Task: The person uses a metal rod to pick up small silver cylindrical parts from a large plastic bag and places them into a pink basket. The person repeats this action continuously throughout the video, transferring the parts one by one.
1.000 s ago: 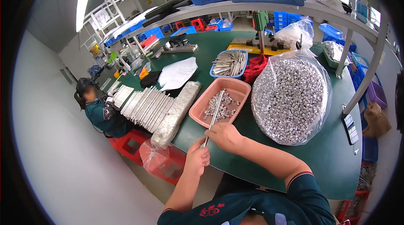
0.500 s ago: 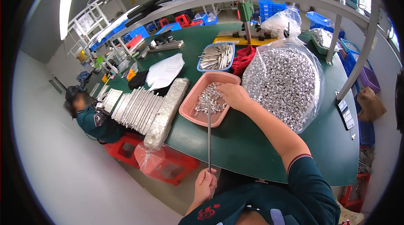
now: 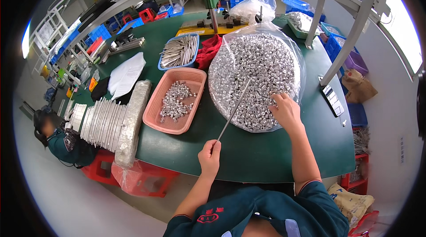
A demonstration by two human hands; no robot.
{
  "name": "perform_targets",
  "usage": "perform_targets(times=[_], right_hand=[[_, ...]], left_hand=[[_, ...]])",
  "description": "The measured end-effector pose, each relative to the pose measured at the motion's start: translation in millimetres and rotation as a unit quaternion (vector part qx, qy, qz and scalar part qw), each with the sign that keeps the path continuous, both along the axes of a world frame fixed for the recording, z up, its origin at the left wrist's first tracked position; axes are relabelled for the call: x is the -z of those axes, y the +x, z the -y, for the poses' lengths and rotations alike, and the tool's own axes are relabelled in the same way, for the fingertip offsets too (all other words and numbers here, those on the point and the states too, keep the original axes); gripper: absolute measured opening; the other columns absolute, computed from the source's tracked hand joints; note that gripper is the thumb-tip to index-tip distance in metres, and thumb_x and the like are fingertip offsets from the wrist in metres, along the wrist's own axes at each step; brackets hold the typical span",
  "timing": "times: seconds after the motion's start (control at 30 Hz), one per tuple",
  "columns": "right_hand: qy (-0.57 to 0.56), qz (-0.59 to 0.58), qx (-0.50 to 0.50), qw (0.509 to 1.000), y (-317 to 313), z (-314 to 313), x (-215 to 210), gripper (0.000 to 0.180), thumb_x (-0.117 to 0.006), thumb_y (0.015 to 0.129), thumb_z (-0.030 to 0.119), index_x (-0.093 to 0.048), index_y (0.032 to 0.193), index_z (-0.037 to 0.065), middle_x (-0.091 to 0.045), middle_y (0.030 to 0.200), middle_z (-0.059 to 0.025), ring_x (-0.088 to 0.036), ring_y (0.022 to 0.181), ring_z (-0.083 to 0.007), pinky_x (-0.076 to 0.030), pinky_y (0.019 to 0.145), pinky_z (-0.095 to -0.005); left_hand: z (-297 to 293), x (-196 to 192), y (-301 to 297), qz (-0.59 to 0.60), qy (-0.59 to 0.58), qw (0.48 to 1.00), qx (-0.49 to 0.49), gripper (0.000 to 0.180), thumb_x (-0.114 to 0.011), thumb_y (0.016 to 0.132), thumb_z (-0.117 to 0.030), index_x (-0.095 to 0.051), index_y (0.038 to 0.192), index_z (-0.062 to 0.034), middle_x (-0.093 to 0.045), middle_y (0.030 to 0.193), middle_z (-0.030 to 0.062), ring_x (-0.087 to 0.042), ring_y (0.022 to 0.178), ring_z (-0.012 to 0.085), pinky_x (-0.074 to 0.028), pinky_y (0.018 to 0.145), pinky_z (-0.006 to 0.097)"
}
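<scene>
My left hand (image 3: 209, 158) is closed round the lower end of a thin metal rod (image 3: 233, 112). The rod slants up and to the right, its far end over a heap of small silver metal sleeves (image 3: 262, 66). They fill a wide round container lined with clear plastic (image 3: 301, 66). At the heap's near right side is my right hand (image 3: 287, 112), its thumb and fingers apart and the fingertips among the sleeves; whether it touches a single one is too small to tell. Left of the heap, a pink plastic basket (image 3: 152, 113) holds a smaller pile of loose sleeves (image 3: 176, 100).
A blue basket of metal rods (image 3: 179, 50) and a red cloth (image 3: 208, 51) lie behind the pink basket. Stacked silver bars (image 3: 104, 121) and a wrapped bundle (image 3: 133, 124) stand left. A phone (image 3: 333, 100) lies right, near a shelf post (image 3: 346, 37). A co-worker (image 3: 66, 141) sits far left.
My right hand has moved from the pink basket to the heap on the right. My left hand has risen over the table with the rod, which now tilts right. The whole view has shifted rightward.
</scene>
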State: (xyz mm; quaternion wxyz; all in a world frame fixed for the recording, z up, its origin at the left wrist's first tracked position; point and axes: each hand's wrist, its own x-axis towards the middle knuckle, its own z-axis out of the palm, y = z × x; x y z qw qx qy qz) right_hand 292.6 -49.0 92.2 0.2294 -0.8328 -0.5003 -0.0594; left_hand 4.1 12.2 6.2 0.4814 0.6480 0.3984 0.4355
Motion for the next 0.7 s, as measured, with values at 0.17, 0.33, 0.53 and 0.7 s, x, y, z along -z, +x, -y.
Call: perform_targets(times=[0.17, 0.33, 0.53, 0.7], right_hand=[[-0.034, -0.021, -0.064, 0.997, -18, -12, 7, 0.038, -0.077, 0.079, 0.024, -0.066, 0.114, 0.013, -0.063, 0.102, -0.01, -0.066, 0.093, -0.0321, -0.053, 0.077, -0.0437], [-0.025, -0.003, -0.122, 0.992, -37, -36, 12, 0.048, -0.076, 0.081, 0.031, -0.062, 0.126, 0.023, -0.062, 0.107, -0.0062, -0.064, 0.102, -0.0271, -0.054, 0.077, -0.0418], [-0.016, 0.05, -0.142, 0.989, -23, -40, 24, 0.03, -0.073, 0.084, 0.031, -0.067, 0.111, 0.02, -0.061, 0.102, -0.0053, -0.065, 0.095, -0.0256, -0.054, 0.073, -0.0409], [0.031, -0.01, -0.201, 0.979, -10, -41, 27, 0.022, -0.076, 0.081, 0.022, -0.07, 0.1, 0.014, -0.062, 0.092, -0.0083, -0.064, 0.08, -0.0308, -0.052, 0.07, -0.0414]], left_hand=[[0, 10, 6, -0.012, 0.048, 0.998, -0.032, 0.018, -0.066, 0.096, -0.017, -0.066, 0.098, 0.0006, -0.056, 0.069, -0.0004, -0.048, 0.063, 0.0052, -0.041, 0.058, 0.022], [-1, 8, 6, -0.002, 0.048, 0.998, -0.036, 0.017, -0.066, 0.096, -0.017, -0.066, 0.098, 0.0002, -0.057, 0.07, -0.0003, -0.048, 0.062, 0.0055, -0.042, 0.058, 0.022], [-1, 10, 5, 0.002, 0.014, 1.0, -0.013, 0.014, -0.064, 0.097, -0.012, -0.066, 0.098, 0.0012, -0.056, 0.075, -0.0044, -0.045, 0.067, 0.0025, -0.037, 0.06, 0.019], [-3, 13, 5, -0.011, 0.026, 0.999, -0.014, 0.015, -0.066, 0.095, -0.014, -0.067, 0.097, 0.0001, -0.057, 0.069, -0.0002, -0.048, 0.061, 0.0056, -0.041, 0.057, 0.022]])
